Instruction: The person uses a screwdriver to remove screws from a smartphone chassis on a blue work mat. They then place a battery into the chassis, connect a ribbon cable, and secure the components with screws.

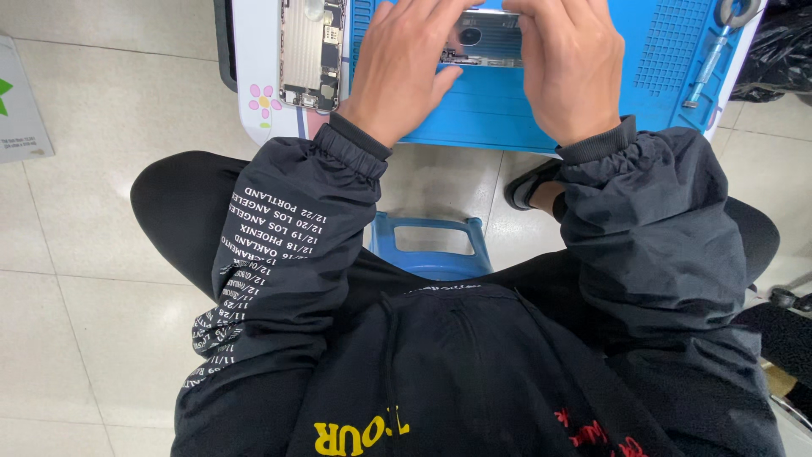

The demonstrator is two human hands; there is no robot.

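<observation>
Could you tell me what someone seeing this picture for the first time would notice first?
Both hands meet at the top centre: the left hand and the right hand grip a small silver device part over a blue work mat. To the left of it, an opened phone body lies with its inner parts showing. Below, black jacket sleeves fill most of the view, above a blue stool on the tiled floor.

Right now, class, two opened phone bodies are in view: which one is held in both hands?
The phone body on the blue mat, gripped between the left hand and right hand. The other lies untouched, left of the mat.
</observation>
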